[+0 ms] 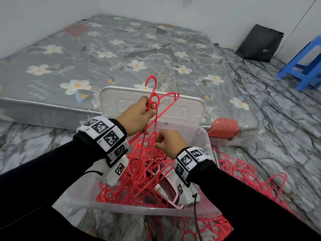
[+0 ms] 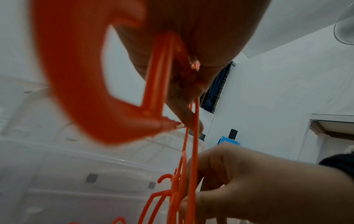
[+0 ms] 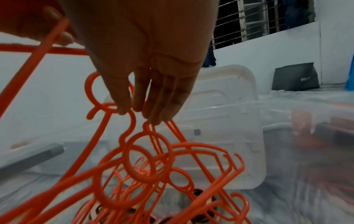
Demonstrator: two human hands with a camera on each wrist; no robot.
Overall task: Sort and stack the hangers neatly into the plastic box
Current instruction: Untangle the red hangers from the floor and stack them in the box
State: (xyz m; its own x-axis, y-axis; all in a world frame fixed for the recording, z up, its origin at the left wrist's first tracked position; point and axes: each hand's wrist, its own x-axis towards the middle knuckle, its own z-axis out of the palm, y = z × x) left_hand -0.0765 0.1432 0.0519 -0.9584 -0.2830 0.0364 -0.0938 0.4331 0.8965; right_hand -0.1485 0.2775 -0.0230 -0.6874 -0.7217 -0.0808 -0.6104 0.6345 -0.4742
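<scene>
Blurred hanger loop (image 2: 80,91) close to lens; floor hangers (image 1: 199,230) cut off by bottom edge.

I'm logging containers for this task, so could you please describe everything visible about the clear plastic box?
The plastic box is a translucent, colourless tub standing open on the marbled floor beside the mattress. Its white lid stands propped behind it. A tangle of pink hangers fills it, some rising above the rim; more lie outside on the floor. Both hands work over it.

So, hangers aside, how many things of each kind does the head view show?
Clear plastic box: 1
White plastic lid: 1
Blue plastic stool: 1
Black paper bag: 1
Grey flowered mattress: 1
Red wrapped bundle: 1
Total: 6
</scene>
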